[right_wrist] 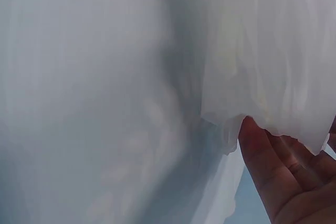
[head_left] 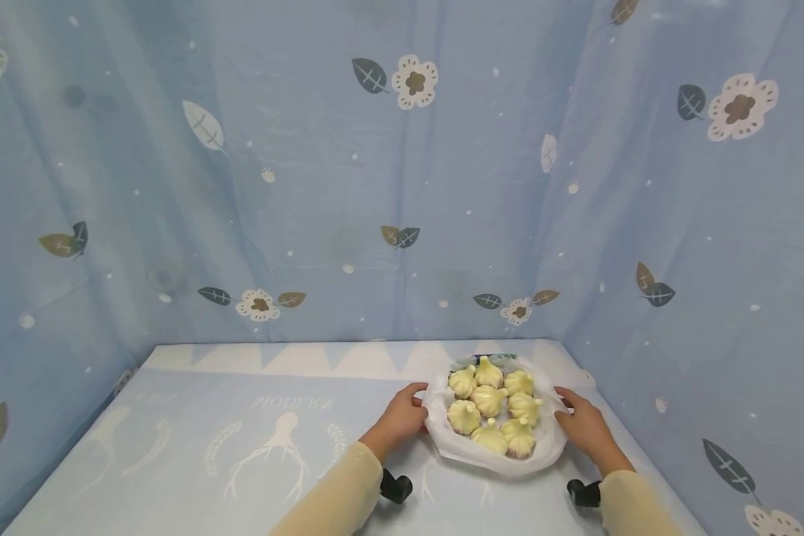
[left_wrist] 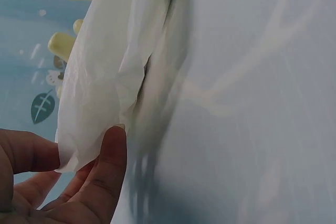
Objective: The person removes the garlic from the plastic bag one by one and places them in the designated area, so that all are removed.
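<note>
Several pale yellow garlic bulbs (head_left: 489, 400) lie together in a white, thin-walled bag (head_left: 458, 449) whose mouth is spread wide, at the right of the table. My left hand (head_left: 402, 415) pinches the bag's left rim; in the left wrist view a finger and the thumb close on its white wall (left_wrist: 97, 87), with garlic stems (left_wrist: 62, 45) showing beyond. On the opposite side my right hand (head_left: 584, 428) holds the right rim. Its fingers (right_wrist: 268, 166) press against the white sheet in the right wrist view, where the thumb is mostly out of frame.
A pale blue, printed cloth (head_left: 194, 447) covers the table. Blue curtains (head_left: 308, 186) with flowers and leaves hang behind and at the sides. At the bag's far rim a blue and green printed patch (head_left: 499, 358) shows. Black wrist mounts (head_left: 397, 487) sit by both sleeves.
</note>
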`<action>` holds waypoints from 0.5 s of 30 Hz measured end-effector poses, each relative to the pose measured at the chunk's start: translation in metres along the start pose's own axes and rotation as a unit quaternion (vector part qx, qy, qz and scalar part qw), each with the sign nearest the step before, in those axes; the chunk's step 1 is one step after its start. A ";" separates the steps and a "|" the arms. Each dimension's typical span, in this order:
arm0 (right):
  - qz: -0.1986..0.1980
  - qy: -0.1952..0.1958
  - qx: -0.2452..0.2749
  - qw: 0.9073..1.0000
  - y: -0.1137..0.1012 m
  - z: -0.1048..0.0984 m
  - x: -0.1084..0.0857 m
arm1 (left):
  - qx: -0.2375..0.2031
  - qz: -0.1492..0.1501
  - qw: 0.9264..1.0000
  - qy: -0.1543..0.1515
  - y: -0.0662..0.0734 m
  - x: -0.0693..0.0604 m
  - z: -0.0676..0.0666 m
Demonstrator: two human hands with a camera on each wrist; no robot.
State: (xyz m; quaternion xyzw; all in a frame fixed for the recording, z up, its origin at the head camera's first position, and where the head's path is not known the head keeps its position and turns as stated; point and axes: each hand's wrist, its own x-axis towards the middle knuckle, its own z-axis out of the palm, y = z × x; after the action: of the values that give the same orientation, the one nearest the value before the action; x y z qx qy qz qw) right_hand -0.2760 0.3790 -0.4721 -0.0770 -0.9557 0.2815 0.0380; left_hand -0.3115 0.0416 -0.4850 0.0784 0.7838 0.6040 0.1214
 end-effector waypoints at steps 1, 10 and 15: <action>-0.001 -0.001 0.001 1.000 -0.003 0.002 -0.001 | -0.001 0.000 1.000 0.001 -0.001 -0.001 -0.004; -0.006 -0.014 0.033 0.999 -0.027 0.018 -0.009 | -0.027 -0.001 1.000 -0.011 -0.011 -0.012 -0.037; -0.006 -0.021 0.045 0.999 -0.033 0.027 -0.010 | -0.021 0.008 1.000 -0.018 -0.018 -0.019 -0.053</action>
State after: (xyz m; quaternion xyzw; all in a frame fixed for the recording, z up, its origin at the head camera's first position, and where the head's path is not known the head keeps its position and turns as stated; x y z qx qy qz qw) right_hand -0.2735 0.3359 -0.4770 -0.0634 -0.9433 0.3252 0.0228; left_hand -0.3076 -0.0172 -0.4879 0.0930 0.7679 0.6198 0.1325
